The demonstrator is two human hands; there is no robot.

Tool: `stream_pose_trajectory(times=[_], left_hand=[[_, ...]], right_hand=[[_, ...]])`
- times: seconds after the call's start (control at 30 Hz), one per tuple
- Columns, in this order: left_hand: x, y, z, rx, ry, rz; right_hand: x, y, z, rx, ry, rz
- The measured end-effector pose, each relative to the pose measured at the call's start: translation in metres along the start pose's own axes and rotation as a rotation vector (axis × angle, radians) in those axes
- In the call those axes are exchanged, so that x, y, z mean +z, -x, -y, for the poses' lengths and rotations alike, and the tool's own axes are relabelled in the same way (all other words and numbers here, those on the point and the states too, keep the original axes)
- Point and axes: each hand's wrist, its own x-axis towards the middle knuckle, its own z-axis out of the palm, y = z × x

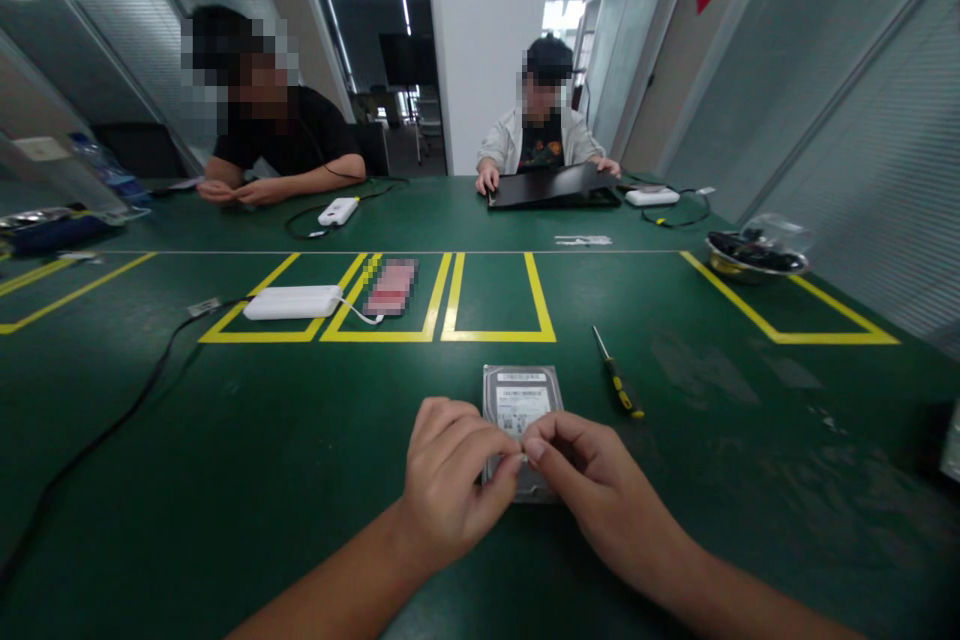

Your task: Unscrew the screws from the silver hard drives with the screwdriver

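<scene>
A silver hard drive [517, 398] with a white label lies flat on the green table [225, 440] just in front of me. My left hand [450, 480] and my right hand [592, 485] meet above its near end, fingertips pinched together on something too small to make out. Both hands cover the near part of the drive. A small screwdriver [616, 382] with a black and yellow handle lies to the right of the drive, apart from both hands.
Yellow tape boxes [499, 332] mark the table beyond the drive. A white power bank [292, 302] with cable lies at the left. A metal bowl [756, 258] sits at the right. Two other people sit across, one with a black laptop [555, 188].
</scene>
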Motion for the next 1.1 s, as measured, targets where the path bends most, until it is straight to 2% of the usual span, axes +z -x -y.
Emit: stream_pose_trajectory(times=[0.2,0.5,0.77,1.1], left_hand=[[0.003,0.003,0.001,-0.026,0.08,0.097],[0.005,0.001,0.0,-0.002,0.073,0.16],[0.007,0.0,-0.004,0.019,0.081,0.2],[0.002,-0.012,-0.004,0.072,0.087,0.344]], right_hand=[[-0.022,0.008,0.004,0.006,0.121,-0.006],[-0.06,0.004,-0.027,-0.13,0.469,-0.207],[-0.067,0.002,-0.034,-0.345,0.728,-0.175],[-0.07,0.002,-0.038,-0.44,0.801,-0.139]])
